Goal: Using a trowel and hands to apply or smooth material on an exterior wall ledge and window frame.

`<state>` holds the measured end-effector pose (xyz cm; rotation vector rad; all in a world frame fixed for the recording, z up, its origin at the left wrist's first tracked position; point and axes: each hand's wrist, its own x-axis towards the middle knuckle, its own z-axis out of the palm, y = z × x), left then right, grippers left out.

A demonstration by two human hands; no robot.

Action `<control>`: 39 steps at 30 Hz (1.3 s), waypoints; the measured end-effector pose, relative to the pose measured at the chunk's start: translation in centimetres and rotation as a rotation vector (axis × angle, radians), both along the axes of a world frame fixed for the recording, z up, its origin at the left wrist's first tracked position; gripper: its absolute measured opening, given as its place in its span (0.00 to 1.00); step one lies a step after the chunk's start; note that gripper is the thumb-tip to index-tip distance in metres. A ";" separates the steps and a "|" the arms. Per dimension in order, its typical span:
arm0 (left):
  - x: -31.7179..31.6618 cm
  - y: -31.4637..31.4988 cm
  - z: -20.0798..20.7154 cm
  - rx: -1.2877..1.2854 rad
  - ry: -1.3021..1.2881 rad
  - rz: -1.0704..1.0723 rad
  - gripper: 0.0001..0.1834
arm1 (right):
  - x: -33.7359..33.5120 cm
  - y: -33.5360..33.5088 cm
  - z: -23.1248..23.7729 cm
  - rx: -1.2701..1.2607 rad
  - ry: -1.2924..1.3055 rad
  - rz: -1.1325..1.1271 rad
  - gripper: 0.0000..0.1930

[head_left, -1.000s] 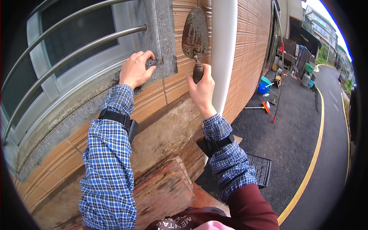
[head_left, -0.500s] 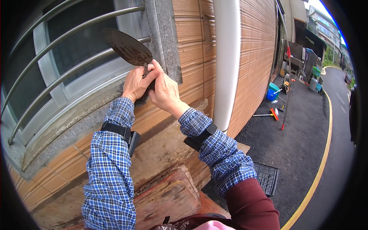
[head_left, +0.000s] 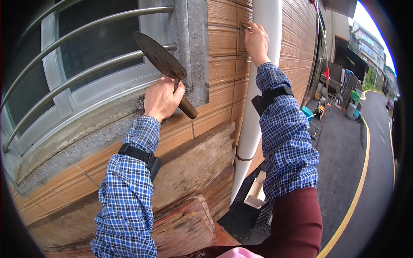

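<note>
A trowel [head_left: 160,56] with a dark, stained pointed blade and brown handle is in my left hand [head_left: 161,99]. Its blade tilts up and left in front of the window bars, while the handle sticks out below my fingers. My right hand [head_left: 257,42] reaches up to the tan tiled wall [head_left: 222,64], just beside the white downpipe [head_left: 267,10]. Its fingers are bent and pinched together at a vertical tile joint; whatever they may hold is too small to make out.
A barred window [head_left: 99,43] with a grey cement sill [head_left: 86,139] fills the left. Weathered wooden boards [head_left: 193,161] lean below. A wooden box [head_left: 257,191] stands on the ground past the pipe. Buckets, poles and a gas cylinder [head_left: 351,109] line the wall beside the road.
My right hand has left the trowel and moved up and right to the wall by the downpipe. The left hand keeps the trowel. The view has shifted slightly.
</note>
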<state>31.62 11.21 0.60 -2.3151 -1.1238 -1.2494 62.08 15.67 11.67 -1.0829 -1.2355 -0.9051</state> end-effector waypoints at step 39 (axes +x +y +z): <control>0.0 -0.3 0.3 -0.051 0.045 0.014 0.17 | -0.1 4.3 0.4 -0.290 0.114 -0.189 0.12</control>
